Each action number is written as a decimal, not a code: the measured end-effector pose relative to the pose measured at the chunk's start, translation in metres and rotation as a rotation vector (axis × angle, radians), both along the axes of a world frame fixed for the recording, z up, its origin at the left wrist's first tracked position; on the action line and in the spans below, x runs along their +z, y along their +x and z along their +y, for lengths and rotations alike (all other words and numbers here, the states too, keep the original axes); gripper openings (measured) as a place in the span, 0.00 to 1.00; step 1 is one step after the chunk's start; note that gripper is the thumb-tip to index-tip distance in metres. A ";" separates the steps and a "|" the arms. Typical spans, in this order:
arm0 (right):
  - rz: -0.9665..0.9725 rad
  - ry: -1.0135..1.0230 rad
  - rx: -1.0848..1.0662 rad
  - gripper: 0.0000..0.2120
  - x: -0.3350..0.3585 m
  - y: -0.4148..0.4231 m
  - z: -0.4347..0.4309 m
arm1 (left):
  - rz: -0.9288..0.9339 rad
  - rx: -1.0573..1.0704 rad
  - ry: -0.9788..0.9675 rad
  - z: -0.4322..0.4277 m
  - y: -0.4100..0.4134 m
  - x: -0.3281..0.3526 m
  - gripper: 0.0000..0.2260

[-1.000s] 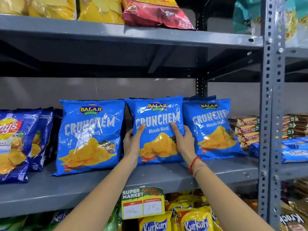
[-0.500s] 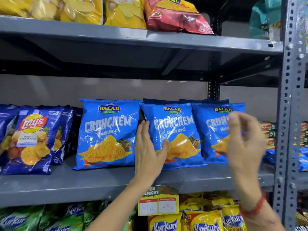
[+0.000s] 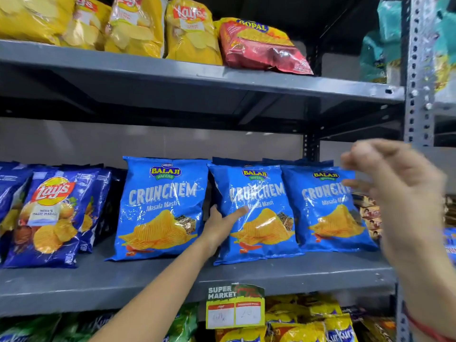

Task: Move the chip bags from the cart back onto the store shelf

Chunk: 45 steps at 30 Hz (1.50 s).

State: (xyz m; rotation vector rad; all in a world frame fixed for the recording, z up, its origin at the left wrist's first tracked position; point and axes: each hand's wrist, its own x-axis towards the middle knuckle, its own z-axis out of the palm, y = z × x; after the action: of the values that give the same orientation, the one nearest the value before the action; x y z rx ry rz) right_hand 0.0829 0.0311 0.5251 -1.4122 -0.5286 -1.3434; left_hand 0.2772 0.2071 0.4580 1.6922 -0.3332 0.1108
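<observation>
Three blue Balaji Crunchem chip bags stand upright on the grey middle shelf point(image 3: 103, 285): a left bag point(image 3: 161, 208), a middle bag point(image 3: 261, 218) and a right bag point(image 3: 325, 211). My left hand point(image 3: 222, 225) grips the left edge of the middle bag, thumb across its front and fingers tucked behind it. Blurred and close to the camera, my right hand point(image 3: 404, 191) hovers in front of the right bag's right side, fingers loosely apart, holding nothing. No cart is in view.
Dark blue Lay's bags point(image 3: 51, 215) fill the shelf's left end. Yellow Lay's bags point(image 3: 138, 28) and a red Gopal bag point(image 3: 261, 48) sit on the shelf above. A grey upright post point(image 3: 419, 77) stands at right. A price tag point(image 3: 235, 308) hangs over Kurkure bags point(image 3: 303, 327) below.
My right hand has let go of the middle bag and pulled back up to the right, towards the camera. My left hand has slid to the bag's left edge. The view shifted up and left.
</observation>
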 end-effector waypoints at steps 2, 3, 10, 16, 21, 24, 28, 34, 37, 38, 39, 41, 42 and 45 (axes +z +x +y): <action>0.097 0.025 -0.041 0.03 -0.013 0.026 0.007 | 0.127 -0.063 -0.081 -0.006 0.004 0.005 0.48; 0.160 0.022 -0.066 0.04 -0.020 0.042 0.002 | 0.166 -0.063 -0.077 -0.008 0.007 0.006 0.46; 0.534 -0.041 -0.222 0.17 -0.051 0.124 -0.016 | 0.184 -0.068 -0.072 -0.010 0.017 0.006 0.49; 0.810 -0.070 -0.179 0.35 -0.069 0.164 -0.029 | 0.128 -0.094 -0.175 -0.010 0.023 0.002 0.31; 0.778 0.054 0.042 0.32 -0.071 0.180 -0.024 | 0.014 -0.106 -0.194 -0.013 0.025 0.005 0.24; 0.715 0.106 0.041 0.29 -0.072 0.186 -0.017 | -0.041 -0.096 -0.192 -0.011 0.029 0.007 0.28; 0.653 0.126 -0.021 0.24 -0.078 0.189 -0.006 | -0.053 -0.094 -0.194 -0.006 0.038 0.000 0.29; 0.614 0.136 -0.023 0.29 -0.088 0.190 -0.001 | -0.067 -0.035 -0.227 -0.007 0.039 -0.009 0.34; 0.603 0.113 -0.060 0.35 -0.088 0.184 0.000 | -0.139 0.110 -0.111 -0.009 0.025 -0.010 0.40; 0.591 0.101 -0.083 0.35 -0.088 0.181 0.001 | -0.171 0.156 -0.077 -0.010 0.018 -0.011 0.40; 0.587 0.094 -0.112 0.36 -0.088 0.178 0.001 | -0.204 0.196 -0.049 -0.011 0.009 -0.013 0.40; 0.563 0.089 -0.171 0.38 -0.088 0.171 0.001 | -0.271 0.249 0.014 -0.012 -0.008 -0.018 0.38; 0.539 0.094 -0.184 0.38 -0.087 0.167 0.000 | -0.312 0.261 0.053 -0.010 -0.016 -0.021 0.37; 0.472 0.067 -0.238 0.35 -0.077 0.146 0.001 | -0.507 0.279 0.190 -0.001 -0.031 -0.030 0.35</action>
State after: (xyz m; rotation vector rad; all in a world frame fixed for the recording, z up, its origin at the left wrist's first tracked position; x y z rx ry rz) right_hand 0.2286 0.0319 0.4479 -1.7057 -0.0033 -1.1399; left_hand 0.2459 0.2058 0.4275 1.8783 -0.4930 0.7425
